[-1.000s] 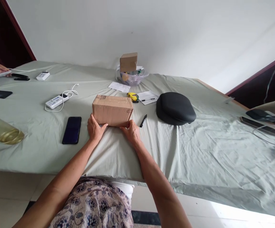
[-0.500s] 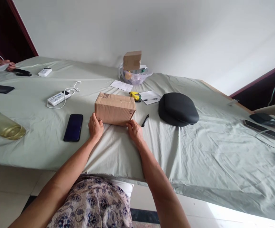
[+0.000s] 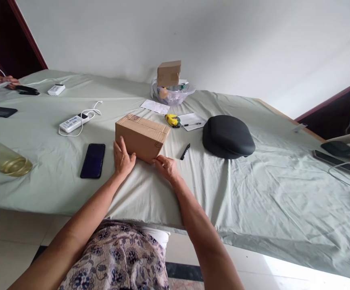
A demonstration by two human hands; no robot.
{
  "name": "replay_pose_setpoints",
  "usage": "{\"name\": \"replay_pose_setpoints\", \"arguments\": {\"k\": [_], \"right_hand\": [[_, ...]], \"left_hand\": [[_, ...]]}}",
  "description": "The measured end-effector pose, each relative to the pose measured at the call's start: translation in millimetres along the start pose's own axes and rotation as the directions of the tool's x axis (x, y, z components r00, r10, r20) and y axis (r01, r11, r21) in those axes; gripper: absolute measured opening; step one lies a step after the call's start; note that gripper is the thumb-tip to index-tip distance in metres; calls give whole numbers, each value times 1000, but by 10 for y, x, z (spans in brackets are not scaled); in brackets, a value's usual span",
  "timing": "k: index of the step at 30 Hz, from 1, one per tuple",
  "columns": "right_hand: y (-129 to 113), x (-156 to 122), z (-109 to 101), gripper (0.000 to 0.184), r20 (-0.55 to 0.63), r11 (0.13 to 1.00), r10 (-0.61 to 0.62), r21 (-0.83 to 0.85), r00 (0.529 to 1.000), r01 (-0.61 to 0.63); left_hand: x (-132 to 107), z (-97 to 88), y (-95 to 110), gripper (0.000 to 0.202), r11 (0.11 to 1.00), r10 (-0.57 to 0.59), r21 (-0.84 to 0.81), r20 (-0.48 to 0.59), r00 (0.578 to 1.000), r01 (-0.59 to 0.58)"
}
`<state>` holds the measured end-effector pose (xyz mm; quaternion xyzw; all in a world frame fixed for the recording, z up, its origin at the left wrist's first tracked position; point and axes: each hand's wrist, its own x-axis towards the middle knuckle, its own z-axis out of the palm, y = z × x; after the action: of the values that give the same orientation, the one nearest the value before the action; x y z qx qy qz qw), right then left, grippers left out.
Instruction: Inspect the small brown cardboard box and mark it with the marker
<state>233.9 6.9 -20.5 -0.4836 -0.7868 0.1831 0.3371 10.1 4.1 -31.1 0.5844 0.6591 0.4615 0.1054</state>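
Note:
A brown cardboard box [image 3: 141, 139] stands on the cloth-covered table in front of me, turned at an angle with its right end nearer to me. My left hand [image 3: 123, 159] lies against the left part of its front face, fingers stretched upward and thumb out to the side. At the lower right corner, my right hand [image 3: 165, 166] is closed, thumb and fingers pinching the box's edge. A black marker [image 3: 185, 152] lies on the cloth just right of that hand. Left of my left hand is a dark smartphone [image 3: 92, 161].
Behind the box are a yellow tape measure [image 3: 172, 120], papers [image 3: 155, 106] and a plastic basket [image 3: 175, 96] holding a smaller box. A black case [image 3: 228, 137] sits to the right. Leftward lie a white power strip [image 3: 72, 123] and a bottle [image 3: 7, 159]. Another person's hand [image 3: 11, 82] is at far left.
The box has swung round, its right end coming toward me and leftward. My right hand moved slightly left with that corner, and my left fingers now spread over the front face.

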Motion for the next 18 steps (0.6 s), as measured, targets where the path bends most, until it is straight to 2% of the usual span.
{"name": "replay_pose_setpoints", "arguments": {"k": [3, 5, 7, 9, 11, 12, 14, 16, 18], "right_hand": [[-130, -1, 144, 41, 86, 992, -121, -28, 989, 124], [-198, -1, 228, 39, 142, 970, -233, -32, 962, 239], [-225, -1, 264, 38, 106, 959, -280, -24, 954, 284], [-201, 1, 237, 39, 1, 970, -243, -33, 970, 243], [-132, 8, 162, 42, -154, 990, -142, -42, 978, 137], [-87, 15, 119, 44, -233, 996, -83, -30, 969, 78], [12, 33, 54, 52, -396, 997, 55, 67, 916, -31], [97, 50, 42, 72, -441, 979, 155, 190, 884, -77], [146, 60, 84, 90, -378, 963, 176, 256, 909, -80]], "left_hand": [[-93, 39, 62, 80, 991, 129, -35, 1, 992, -129], [-124, 29, 109, 71, 973, 215, -73, -48, 975, -218], [-112, -5, 138, 73, 949, 286, -103, -105, 952, -296], [-70, -38, 145, 81, 929, 336, -121, -120, 934, -350], [-23, -46, 139, 90, 916, 366, -133, -100, 925, -377], [-5, -38, 137, 92, 913, 375, -138, -85, 923, -384], [14, -6, 145, 91, 908, 390, -142, -57, 919, -394], [10, 29, 170, 82, 901, 408, -144, -32, 912, -409], [-9, 48, 200, 74, 897, 420, -146, -15, 907, -418]]}}
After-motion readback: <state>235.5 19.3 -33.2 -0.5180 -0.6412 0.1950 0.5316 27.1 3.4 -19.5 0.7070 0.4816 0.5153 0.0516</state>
